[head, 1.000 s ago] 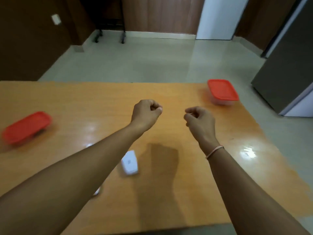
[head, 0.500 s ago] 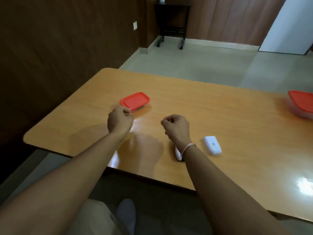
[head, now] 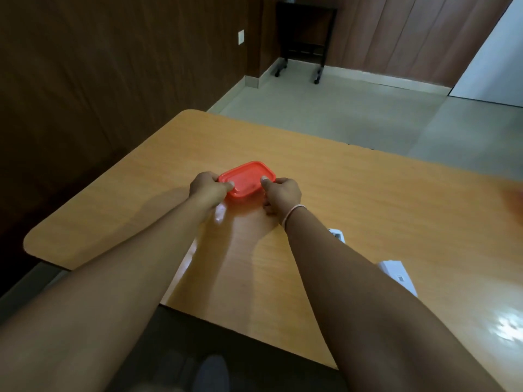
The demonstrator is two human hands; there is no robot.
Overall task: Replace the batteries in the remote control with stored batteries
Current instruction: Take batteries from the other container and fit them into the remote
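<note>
A small container with a red lid [head: 246, 179] sits on the wooden table [head: 368, 199]. My left hand [head: 208, 188] grips its left end, thumb on the lid. My right hand [head: 281, 192] grips its right end the same way. What is inside the container is hidden. To the right of my right forearm lies a white piece [head: 397, 274], which looks like the remote's back cover. Another white piece [head: 336, 234] peeks out from behind my right forearm, mostly hidden.
The table's left edge and rounded corner [head: 31, 244] lie close to my left arm, with a dark wood wall beyond. A dark stand on wheels [head: 302, 38] is at the far wall. Floor lies past the far table edge.
My view has swung left. Both hands moved forward from closed fists above the table and took hold of the red-lidded container at its two ends.
</note>
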